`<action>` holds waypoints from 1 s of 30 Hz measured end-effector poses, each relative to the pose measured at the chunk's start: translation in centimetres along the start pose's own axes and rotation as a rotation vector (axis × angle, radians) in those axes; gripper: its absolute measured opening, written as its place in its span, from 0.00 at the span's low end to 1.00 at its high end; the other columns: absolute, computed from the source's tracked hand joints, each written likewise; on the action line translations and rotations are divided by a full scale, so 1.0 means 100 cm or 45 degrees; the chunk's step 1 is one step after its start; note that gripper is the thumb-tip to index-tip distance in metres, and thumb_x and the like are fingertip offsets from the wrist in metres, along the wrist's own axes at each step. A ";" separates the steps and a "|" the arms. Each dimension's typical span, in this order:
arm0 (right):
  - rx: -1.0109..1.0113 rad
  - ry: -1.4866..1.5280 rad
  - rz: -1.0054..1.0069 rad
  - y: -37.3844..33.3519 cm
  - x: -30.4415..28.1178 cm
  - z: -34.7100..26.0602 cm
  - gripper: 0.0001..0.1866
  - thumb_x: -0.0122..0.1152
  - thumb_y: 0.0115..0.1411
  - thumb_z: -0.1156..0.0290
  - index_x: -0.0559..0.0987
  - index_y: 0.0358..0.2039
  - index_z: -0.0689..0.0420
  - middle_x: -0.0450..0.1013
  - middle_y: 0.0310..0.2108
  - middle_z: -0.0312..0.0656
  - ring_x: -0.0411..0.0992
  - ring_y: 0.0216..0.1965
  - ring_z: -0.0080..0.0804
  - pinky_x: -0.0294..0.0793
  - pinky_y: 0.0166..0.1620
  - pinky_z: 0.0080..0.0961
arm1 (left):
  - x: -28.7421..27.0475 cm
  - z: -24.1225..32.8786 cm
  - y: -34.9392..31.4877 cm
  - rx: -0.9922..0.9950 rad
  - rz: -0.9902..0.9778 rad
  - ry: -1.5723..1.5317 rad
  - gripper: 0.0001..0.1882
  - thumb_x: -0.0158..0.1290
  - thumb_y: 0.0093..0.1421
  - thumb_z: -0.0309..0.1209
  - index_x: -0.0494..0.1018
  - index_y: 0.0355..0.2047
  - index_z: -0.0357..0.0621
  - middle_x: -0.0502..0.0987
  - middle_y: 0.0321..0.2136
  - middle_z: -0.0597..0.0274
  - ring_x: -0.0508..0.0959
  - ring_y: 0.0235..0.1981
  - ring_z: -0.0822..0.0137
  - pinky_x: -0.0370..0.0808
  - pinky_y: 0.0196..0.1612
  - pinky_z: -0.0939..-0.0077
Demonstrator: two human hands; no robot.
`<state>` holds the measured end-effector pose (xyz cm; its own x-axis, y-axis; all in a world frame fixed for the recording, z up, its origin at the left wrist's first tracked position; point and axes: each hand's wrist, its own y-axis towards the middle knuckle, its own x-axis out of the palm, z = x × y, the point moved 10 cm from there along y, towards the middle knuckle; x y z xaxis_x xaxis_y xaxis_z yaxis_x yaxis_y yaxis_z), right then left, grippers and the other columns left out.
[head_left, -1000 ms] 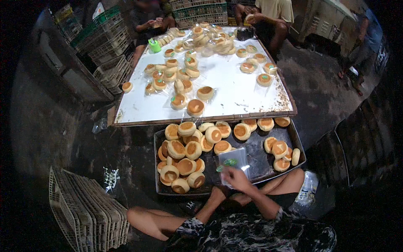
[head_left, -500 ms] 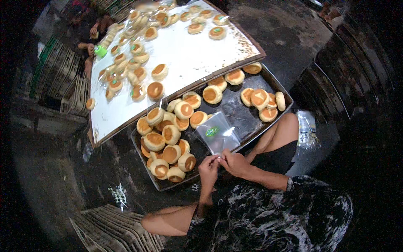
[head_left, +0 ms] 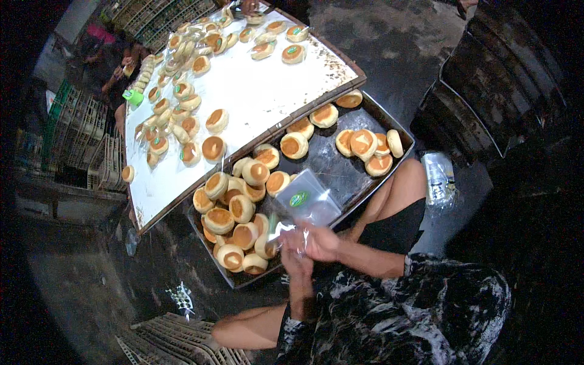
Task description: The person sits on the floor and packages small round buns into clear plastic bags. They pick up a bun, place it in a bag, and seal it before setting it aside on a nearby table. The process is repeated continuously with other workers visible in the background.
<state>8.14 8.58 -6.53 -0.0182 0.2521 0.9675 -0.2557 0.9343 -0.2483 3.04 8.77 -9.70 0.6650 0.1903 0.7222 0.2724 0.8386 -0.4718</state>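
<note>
My left hand and my right hand meet at the near edge of a dark metal tray, both smeared by motion. Between their closed fingers is a clear plastic bag, showing as bright glints and a greenish blur. Just beyond the hands lies a stack of clear plastic bags with a green printed mark. To the left, a heap of round browned buns fills that end of the tray. Another cluster of buns sits toward the right end.
A white tabletop beyond the tray bears loose and bagged buns, plus a green container. Another person's hands are at its far left. Plastic crates stand near my leg. A silvery packet lies at right.
My hands have moved slightly left and down from the bag stack's near corner. A single bag now glints between them, apart from the stack. The whole view has shifted a little.
</note>
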 end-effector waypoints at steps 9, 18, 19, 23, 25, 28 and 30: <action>-0.508 -3.764 1.507 -0.021 -0.041 -0.299 0.48 0.60 0.42 0.51 0.47 0.58 0.58 0.43 0.58 0.56 0.47 0.55 0.60 0.49 0.54 0.52 | -0.034 0.064 0.010 0.296 0.186 0.043 0.20 0.44 0.55 0.29 0.58 0.48 0.47 0.69 0.37 0.59 0.70 0.38 0.64 0.70 0.41 0.60; -1.218 -3.099 -0.486 -0.029 0.068 -0.048 0.19 0.56 0.43 0.70 0.72 0.39 0.55 0.66 0.45 0.43 0.61 0.50 0.40 0.64 0.47 0.33 | -0.014 0.072 0.001 0.519 0.262 -0.168 0.23 0.42 0.49 0.30 0.60 0.47 0.40 0.67 0.43 0.53 0.67 0.45 0.58 0.66 0.48 0.61; -1.297 -3.226 -0.608 -0.043 0.105 -0.016 0.21 0.58 0.40 0.69 0.72 0.39 0.55 0.65 0.48 0.38 0.63 0.50 0.38 0.67 0.44 0.34 | -0.002 0.072 -0.014 0.586 0.238 -0.125 0.22 0.42 0.48 0.30 0.61 0.46 0.40 0.67 0.43 0.52 0.67 0.45 0.57 0.66 0.49 0.62; -1.145 -2.822 -0.519 -0.052 0.092 0.000 0.25 0.61 0.36 0.74 0.73 0.40 0.57 0.68 0.44 0.42 0.65 0.47 0.40 0.64 0.47 0.35 | 0.004 0.039 0.005 0.163 -0.154 -0.346 0.29 0.42 0.47 0.38 0.57 0.49 0.38 0.66 0.44 0.50 0.66 0.47 0.56 0.66 0.47 0.60; -1.047 -2.887 -0.343 -0.039 0.091 -0.002 0.22 0.61 0.38 0.71 0.74 0.39 0.59 0.69 0.42 0.42 0.67 0.46 0.41 0.66 0.47 0.33 | -0.008 0.022 0.001 0.105 0.102 -0.163 0.28 0.42 0.49 0.44 0.61 0.47 0.38 0.68 0.41 0.52 0.67 0.44 0.57 0.65 0.48 0.64; -0.730 -2.978 -0.153 0.004 0.092 -0.007 0.23 0.61 0.43 0.67 0.71 0.41 0.61 0.67 0.44 0.46 0.64 0.48 0.44 0.67 0.46 0.31 | 0.022 0.014 -0.008 0.091 0.217 -0.294 0.25 0.42 0.53 0.44 0.61 0.47 0.42 0.67 0.43 0.57 0.67 0.45 0.60 0.64 0.49 0.64; -0.733 -2.738 -0.011 -0.011 0.091 -0.014 0.23 0.58 0.46 0.64 0.69 0.43 0.60 0.66 0.45 0.49 0.63 0.48 0.44 0.66 0.45 0.32 | 0.020 0.028 -0.012 0.031 0.275 -0.195 0.24 0.43 0.53 0.43 0.61 0.46 0.41 0.67 0.43 0.57 0.68 0.44 0.61 0.64 0.49 0.64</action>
<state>9.59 10.18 2.50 -0.8348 0.0530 -0.5480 -0.0433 0.9860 0.1613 2.09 9.62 -6.25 0.5926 0.4397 0.6749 0.1177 0.7816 -0.6125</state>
